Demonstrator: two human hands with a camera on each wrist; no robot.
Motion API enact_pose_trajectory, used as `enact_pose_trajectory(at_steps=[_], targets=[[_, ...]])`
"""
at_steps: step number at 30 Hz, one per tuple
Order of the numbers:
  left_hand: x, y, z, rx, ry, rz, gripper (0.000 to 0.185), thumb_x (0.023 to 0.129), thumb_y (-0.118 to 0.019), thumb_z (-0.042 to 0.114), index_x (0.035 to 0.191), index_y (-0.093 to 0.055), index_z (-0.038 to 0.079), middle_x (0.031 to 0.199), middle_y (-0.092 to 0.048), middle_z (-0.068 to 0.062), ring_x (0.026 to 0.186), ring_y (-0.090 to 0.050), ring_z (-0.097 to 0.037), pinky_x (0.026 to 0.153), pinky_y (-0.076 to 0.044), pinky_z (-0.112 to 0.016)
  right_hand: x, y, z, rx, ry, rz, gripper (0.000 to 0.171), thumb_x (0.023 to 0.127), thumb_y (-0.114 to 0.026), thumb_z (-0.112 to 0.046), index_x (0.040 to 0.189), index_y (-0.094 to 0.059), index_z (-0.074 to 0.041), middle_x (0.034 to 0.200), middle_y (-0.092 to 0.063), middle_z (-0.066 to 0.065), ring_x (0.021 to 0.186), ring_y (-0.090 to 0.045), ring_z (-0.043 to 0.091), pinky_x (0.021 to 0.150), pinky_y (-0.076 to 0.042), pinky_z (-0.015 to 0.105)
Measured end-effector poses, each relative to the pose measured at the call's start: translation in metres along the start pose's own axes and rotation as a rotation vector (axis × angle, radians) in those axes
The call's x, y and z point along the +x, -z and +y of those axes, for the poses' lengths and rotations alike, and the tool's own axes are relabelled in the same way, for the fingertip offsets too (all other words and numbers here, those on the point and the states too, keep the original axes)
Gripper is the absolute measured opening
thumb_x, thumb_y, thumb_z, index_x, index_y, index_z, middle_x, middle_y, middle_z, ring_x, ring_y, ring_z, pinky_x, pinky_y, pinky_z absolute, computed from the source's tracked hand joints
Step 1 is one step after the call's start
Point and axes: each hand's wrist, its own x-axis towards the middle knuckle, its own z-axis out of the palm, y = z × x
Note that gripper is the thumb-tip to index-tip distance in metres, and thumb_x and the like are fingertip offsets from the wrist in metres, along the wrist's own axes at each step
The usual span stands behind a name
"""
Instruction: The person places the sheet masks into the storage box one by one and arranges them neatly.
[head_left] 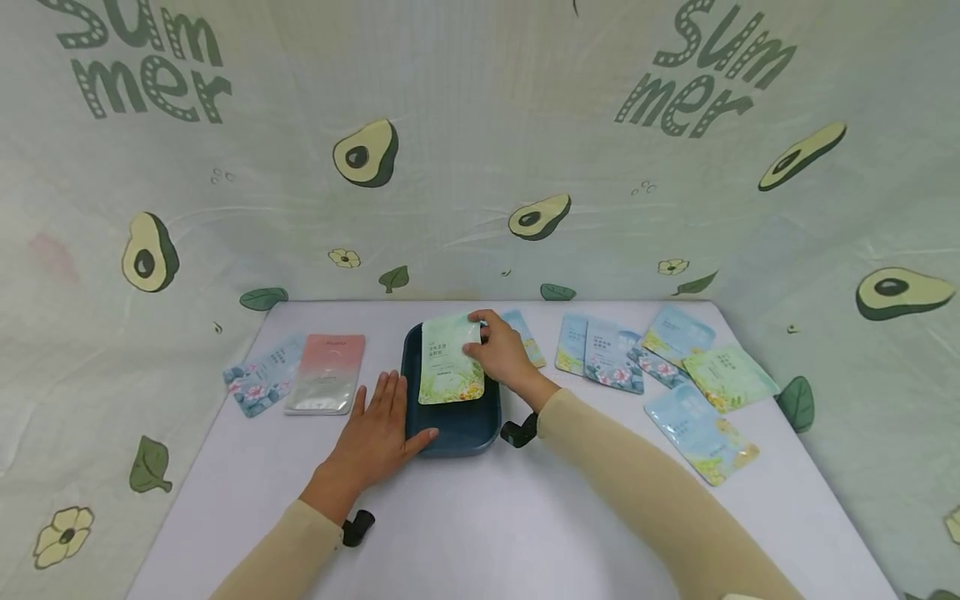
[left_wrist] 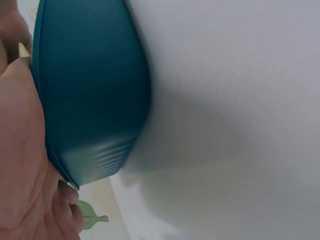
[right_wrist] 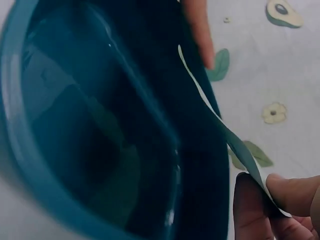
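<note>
My right hand pinches the right edge of a green sheet-mask packet, holding it over a dark teal tray. The right wrist view shows that packet edge-on, between the thumb and fingers of my right hand, above the tray's rim. Along the tray's left side lies my left hand, fingers straight and thumb reaching toward the near rim. From the left wrist, the palm is against the rim of the tray. Part of the tray's inside is hidden under the packet.
A pink-and-silver packet and a blue floral packet lie left of the tray. Behind my right hand is a blue packet. Several blue packets and another green packet spread over the right side of the white table.
</note>
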Motion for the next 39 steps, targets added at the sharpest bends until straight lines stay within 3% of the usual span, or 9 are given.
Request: enact_pose_trajectory(at_steps=[9,15,19,25,28,33,39], targets=[[-0.002,-0.001,-0.007,0.011,-0.044,-0.022,0.117,0.096,-0.05,0.079,0.166,-0.013,-0.006,0.175,-0.013,-0.025,0.164,-0.009,-0.041,0.13,-0.008,-0.065,0.007,-0.028,0.003,-0.067,-0.013,-0.056,0.052,0.101,-0.072,-0.012,0.149,-0.054,-0.012,0.111,-0.069,0.014,0.069,-0.057,0.019,0.064,-0.045,0.032],[-0.004,0.001,-0.008,0.003,-0.06,-0.001,0.115,0.096,-0.053,0.078,0.166,-0.016,-0.006,0.174,-0.017,-0.026,0.163,-0.012,-0.042,0.129,-0.011,-0.066,0.008,-0.033,0.003,-0.116,-0.02,-0.098,0.053,0.101,-0.071,-0.013,0.151,-0.052,-0.012,0.113,-0.066,0.015,0.067,-0.057,0.021,0.064,-0.046,0.034],[-0.005,0.002,-0.007,-0.002,-0.063,0.01,0.114,0.096,-0.054,0.076,0.165,-0.018,-0.007,0.173,-0.018,-0.027,0.163,-0.014,-0.043,0.129,-0.013,-0.066,0.009,-0.033,0.002,-0.198,0.0,-0.145,0.056,0.101,-0.071,-0.011,0.153,-0.051,-0.012,0.121,-0.069,0.016,0.074,-0.063,0.022,0.067,-0.049,0.034],[-0.005,0.001,-0.007,-0.021,-0.058,-0.009,0.115,0.096,-0.053,0.077,0.165,-0.017,-0.008,0.173,-0.017,-0.027,0.163,-0.012,-0.043,0.129,-0.012,-0.067,0.006,-0.032,-0.005,-0.444,0.063,-0.18,0.059,0.097,-0.075,-0.011,0.152,-0.054,-0.009,0.086,-0.073,0.01,0.06,-0.06,0.019,0.058,-0.047,0.031],[-0.006,0.0,-0.007,-0.019,-0.05,-0.017,0.116,0.096,-0.051,0.079,0.165,-0.017,-0.007,0.174,-0.016,-0.027,0.163,-0.011,-0.043,0.129,-0.011,-0.067,0.003,-0.032,-0.01,-0.493,0.077,-0.19,0.06,0.097,-0.077,-0.012,0.152,-0.055,-0.009,0.088,-0.075,0.01,0.064,-0.066,0.022,0.062,-0.054,0.034],[-0.007,0.0,-0.007,-0.011,-0.042,-0.015,0.116,0.095,-0.051,0.079,0.165,-0.017,-0.007,0.174,-0.017,-0.027,0.163,-0.012,-0.043,0.129,-0.012,-0.067,0.0,-0.027,-0.013,-0.614,0.126,-0.141,0.055,0.099,-0.077,-0.018,0.148,-0.058,-0.004,0.11,-0.078,0.015,0.091,-0.076,0.032,0.083,-0.063,0.043],[-0.007,0.0,-0.004,-0.001,-0.018,-0.02,0.117,0.096,-0.048,0.082,0.166,-0.016,-0.007,0.174,-0.015,-0.025,0.163,-0.011,-0.041,0.13,-0.012,-0.066,0.005,-0.002,-0.007,-0.741,0.182,0.0,0.043,0.106,-0.066,-0.028,0.141,-0.065,-0.002,0.113,-0.078,0.016,0.09,-0.077,0.029,0.078,-0.065,0.044]])
